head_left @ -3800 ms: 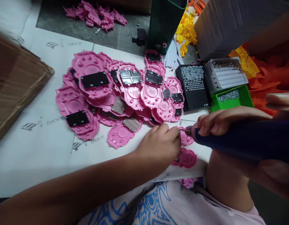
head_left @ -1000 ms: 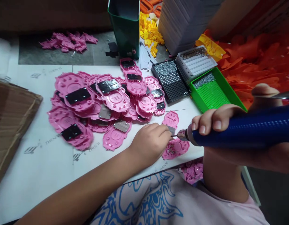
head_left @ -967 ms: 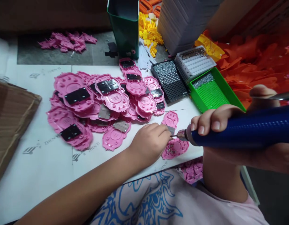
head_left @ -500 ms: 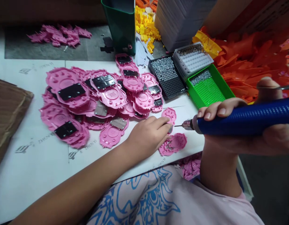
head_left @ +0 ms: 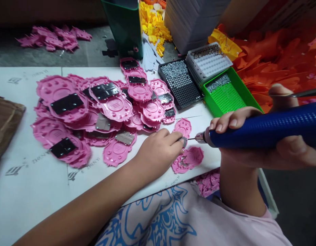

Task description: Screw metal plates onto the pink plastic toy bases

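My left hand (head_left: 159, 152) is closed at the near end of a pink plastic shell (head_left: 183, 126), its fingertips pressing a small grey plate (head_left: 184, 141) there. My right hand (head_left: 250, 160) grips a blue electric screwdriver (head_left: 252, 128), held level with its bit pointing left. The tip of the bit meets the grey plate beside my left fingertips. A thin metal tool, perhaps tweezers (head_left: 305, 92), also rests at my right thumb. Just below my left fingers lies another pink shell (head_left: 192, 157) with small metal parts in it.
Left of my hand is a pile of pink shells (head_left: 112, 106) with black or grey plates. Behind stand a black screw tray (head_left: 185, 87), a green screw tray (head_left: 224, 100), a white tray (head_left: 211, 65) and a dark green bin (head_left: 126, 30). Orange parts (head_left: 271, 65) are heaped right.
My left fingers have drawn back slightly, showing more of the grey plate. The screwdriver has shifted left, its bit now at the plate. The whole view has turned a little.
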Motion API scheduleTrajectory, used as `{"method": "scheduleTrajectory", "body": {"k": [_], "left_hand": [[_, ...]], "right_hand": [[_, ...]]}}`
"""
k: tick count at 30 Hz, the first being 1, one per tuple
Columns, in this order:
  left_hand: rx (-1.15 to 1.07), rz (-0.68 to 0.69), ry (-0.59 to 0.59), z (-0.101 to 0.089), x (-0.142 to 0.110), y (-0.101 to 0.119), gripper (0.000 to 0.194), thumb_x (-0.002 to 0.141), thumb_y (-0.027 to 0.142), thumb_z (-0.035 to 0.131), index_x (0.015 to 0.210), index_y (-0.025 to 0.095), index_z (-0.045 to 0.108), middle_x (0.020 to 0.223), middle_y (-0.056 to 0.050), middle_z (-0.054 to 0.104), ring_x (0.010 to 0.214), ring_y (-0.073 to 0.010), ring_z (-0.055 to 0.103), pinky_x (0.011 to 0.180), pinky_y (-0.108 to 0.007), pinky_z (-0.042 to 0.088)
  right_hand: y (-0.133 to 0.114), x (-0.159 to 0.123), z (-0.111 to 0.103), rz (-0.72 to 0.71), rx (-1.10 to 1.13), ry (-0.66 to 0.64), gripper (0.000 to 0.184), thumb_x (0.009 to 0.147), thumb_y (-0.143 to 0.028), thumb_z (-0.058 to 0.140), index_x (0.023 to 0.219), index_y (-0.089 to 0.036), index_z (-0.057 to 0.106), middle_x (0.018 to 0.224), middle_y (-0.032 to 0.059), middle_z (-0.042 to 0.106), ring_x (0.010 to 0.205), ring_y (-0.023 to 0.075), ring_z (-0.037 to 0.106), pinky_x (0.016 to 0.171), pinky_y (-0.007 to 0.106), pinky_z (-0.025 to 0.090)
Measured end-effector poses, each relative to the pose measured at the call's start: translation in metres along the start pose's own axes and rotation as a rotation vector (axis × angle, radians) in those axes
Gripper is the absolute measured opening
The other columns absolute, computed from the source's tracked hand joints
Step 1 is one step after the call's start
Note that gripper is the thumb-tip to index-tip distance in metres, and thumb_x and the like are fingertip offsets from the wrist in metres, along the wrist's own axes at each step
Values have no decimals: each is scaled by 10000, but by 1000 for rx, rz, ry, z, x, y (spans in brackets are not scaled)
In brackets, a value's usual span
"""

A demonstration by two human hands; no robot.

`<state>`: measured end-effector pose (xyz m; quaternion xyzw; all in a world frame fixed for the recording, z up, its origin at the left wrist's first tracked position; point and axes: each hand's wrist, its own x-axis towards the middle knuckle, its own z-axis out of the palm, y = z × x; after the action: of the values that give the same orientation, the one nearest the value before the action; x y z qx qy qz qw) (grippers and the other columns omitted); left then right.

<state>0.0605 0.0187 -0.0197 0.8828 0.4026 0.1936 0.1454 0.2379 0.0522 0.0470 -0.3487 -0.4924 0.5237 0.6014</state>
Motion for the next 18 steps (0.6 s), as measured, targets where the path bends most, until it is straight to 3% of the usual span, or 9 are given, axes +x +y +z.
{"method": "scheduleTrajectory", "body": {"k": [10,14,18], "left_hand": [[-22,-24,-34,-2,0,1,153,879,192,536,972,150,650,1074,-69,654,793,-181,527,703,-313,468],[-75,-42,-111,-10,1,-1,198,897,212,509,1034,156,641,1203,-89,597,917,-202,537,783,-336,480],[-91,-38,-228,-15,5,-4,204,894,187,500,1045,161,635,1144,-81,616,921,-205,533,794,-334,479]], "right_hand": [[4,2,-3,0,36,-75,408,672,-396,656,1064,-292,614,650,24,592,569,215,549,589,408,499],[-4,5,4,81,-14,-104,348,675,-363,725,1003,-277,646,637,6,581,573,200,550,606,391,494],[-13,6,10,142,-78,-117,207,702,-339,740,880,-290,648,618,-8,551,594,201,558,644,392,486]]}}
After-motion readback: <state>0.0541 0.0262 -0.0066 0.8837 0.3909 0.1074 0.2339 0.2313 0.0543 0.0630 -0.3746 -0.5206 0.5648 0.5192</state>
